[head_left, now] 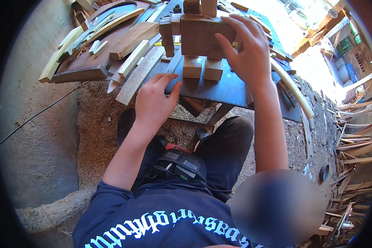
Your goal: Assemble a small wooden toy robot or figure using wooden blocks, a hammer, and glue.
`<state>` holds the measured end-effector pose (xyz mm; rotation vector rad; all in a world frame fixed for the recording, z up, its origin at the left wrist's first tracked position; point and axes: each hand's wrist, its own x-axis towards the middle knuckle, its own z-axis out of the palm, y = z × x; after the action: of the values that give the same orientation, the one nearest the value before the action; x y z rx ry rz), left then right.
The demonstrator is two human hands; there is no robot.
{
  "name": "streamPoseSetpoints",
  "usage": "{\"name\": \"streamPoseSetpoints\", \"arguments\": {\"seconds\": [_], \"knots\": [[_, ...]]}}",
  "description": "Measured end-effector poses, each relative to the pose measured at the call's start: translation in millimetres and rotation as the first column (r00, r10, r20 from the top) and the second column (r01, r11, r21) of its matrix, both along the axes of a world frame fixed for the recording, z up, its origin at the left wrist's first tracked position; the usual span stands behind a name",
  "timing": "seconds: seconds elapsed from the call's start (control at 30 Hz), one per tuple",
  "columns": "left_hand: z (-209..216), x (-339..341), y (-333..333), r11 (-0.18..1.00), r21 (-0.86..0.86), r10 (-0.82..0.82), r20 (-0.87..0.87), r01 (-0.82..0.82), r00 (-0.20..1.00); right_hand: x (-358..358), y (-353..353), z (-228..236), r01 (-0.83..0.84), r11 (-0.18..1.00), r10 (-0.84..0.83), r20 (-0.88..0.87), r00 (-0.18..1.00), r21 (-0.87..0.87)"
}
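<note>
Left edge of the frame: grey concrete wall (pixel 37 136) with a thin black cable (pixel 41 111) running across it. Below centre left, sawdust-covered ground (pixel 99 124). Upper left: a heap of pale curved and straight wooden offcuts (pixel 128 45) piled on a dark brown board (pixel 78 70).

Upper centre: a dark blue-grey metal work table (pixel 219 87). On it stands a blocky assembly of light-brown wooden blocks (pixel 200 35), propped on two short square block legs.

Left hand (pixel 155 101) rests at the table's near edge, just below the assembly and apart from it; fingers loosely curled, thumb angled out.

Right hand (pixel 246 47) lies flat against the assembly's right side, fingers spread and touching the wood.

Right of the table: a long curved pale wooden strip (pixel 291 89). Right edge of the frame: stacked thin timber slats (pixel 355 140) on dirt ground, sunlit yard beyond at the upper right.
</note>
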<state>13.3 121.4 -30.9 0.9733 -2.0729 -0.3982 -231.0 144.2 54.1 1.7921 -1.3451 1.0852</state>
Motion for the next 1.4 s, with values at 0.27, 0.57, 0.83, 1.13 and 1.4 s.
{"name": "streamPoseSetpoints", "arguments": {"seconds": [0.27,0.57,0.83,1.13,1.4], "knots": [[-5,-3,-14,1.000,0.003,0.021,0.012,-0.021,1.000,5,-5,-4,0.060,0.991,-0.061,0.009,0.998,0.118],[-14,-2,-19,0.998,-0.022,-0.062,0.024,0.062,0.998,16,14,-6,0.032,0.995,-0.035,0.029,0.999,0.096],[-18,4,-21,0.996,-0.057,-0.070,0.018,0.071,0.997,8,7,-2,0.025,0.999,-0.025,-0.005,1.000,0.034],[-21,6,-22,0.996,-0.033,-0.079,-0.019,0.078,0.997,7,-1,3,0.077,0.994,-0.074,-0.040,0.996,0.079],[-21,7,-24,0.996,-0.055,-0.072,-0.016,0.071,0.997,5,-5,0,0.050,0.998,-0.049,-0.043,0.998,0.034]]}}
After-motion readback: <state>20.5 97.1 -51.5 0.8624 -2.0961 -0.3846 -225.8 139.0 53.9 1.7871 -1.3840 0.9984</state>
